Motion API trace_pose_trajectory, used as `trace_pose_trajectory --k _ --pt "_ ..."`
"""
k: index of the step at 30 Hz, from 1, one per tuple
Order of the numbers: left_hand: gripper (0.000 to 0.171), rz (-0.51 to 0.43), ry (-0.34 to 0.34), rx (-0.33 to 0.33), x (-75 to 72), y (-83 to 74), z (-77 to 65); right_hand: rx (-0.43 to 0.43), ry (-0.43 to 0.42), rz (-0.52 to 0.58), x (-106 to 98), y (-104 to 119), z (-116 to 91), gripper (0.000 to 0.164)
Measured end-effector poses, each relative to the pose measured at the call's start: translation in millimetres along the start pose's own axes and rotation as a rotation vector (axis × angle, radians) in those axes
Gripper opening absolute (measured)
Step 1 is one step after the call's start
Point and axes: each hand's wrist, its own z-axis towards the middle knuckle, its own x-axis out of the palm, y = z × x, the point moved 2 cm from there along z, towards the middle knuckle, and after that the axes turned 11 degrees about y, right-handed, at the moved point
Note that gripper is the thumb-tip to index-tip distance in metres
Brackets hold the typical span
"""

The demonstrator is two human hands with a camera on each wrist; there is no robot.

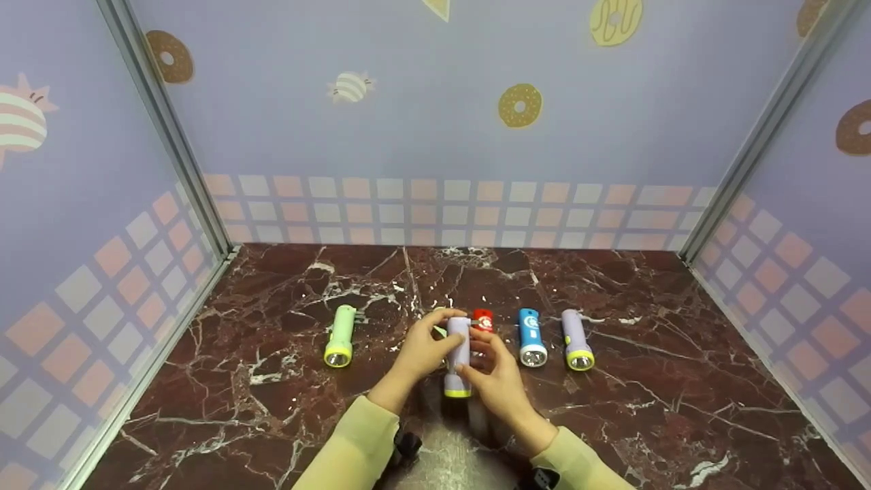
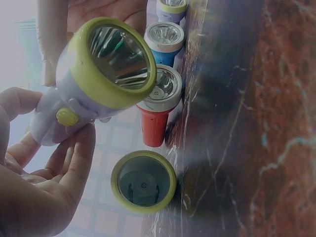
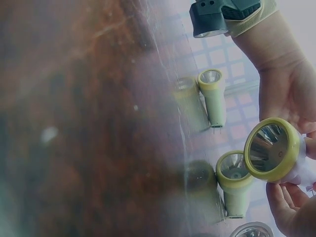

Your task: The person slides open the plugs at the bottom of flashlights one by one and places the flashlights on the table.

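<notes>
A lavender flashlight (image 1: 458, 357) with a yellow-green rim is held between both hands above the table, its lens end towards me. My left hand (image 1: 420, 348) grips it from the left, thumb along the body. From the right, my right hand (image 1: 502, 382) holds it with thumb and fingertips. In the left wrist view its reflector (image 2: 119, 57) looks unlit, and a yellow ribbed switch (image 2: 67, 117) shows on the body. Just behind the hands are a red flashlight (image 1: 482, 318) and a light green flashlight (image 3: 236, 190), both partly hidden in the head view.
Another light green flashlight (image 1: 340, 337) lies to the left. On the right are a blue flashlight (image 1: 530, 337) and a second lavender flashlight (image 1: 577, 340). They lie in a row on the dark red marbled table (image 1: 272, 422), with patterned panels (image 1: 435, 122) on three sides.
</notes>
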Motion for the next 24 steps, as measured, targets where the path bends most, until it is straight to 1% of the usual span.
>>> trace_pose_trajectory --k 6,15,18,22,24 --pt "0.039 0.011 0.008 -0.004 0.3 0.3 0.4 0.011 -0.005 -0.005 -0.5 0.2 -0.3 0.057" --pt "0.045 -0.009 0.003 -0.017 1.2 2.8 0.4 0.004 -0.021 -0.02 -1.8 -1.2 0.3 0.056" --pt "0.049 -0.018 -0.003 -0.033 1.2 2.4 -0.1 0.012 -0.021 -0.01 -2.1 -0.6 0.1 0.057" --pt "0.053 -0.049 -0.016 -0.079 1.5 1.7 0.0 0.022 -0.025 0.002 -2.8 0.0 -0.3 0.057" --pt "0.054 -0.06 -0.023 -0.092 2.1 1.2 0.1 0.025 -0.031 0.008 -3.2 0.3 -0.4 0.057"
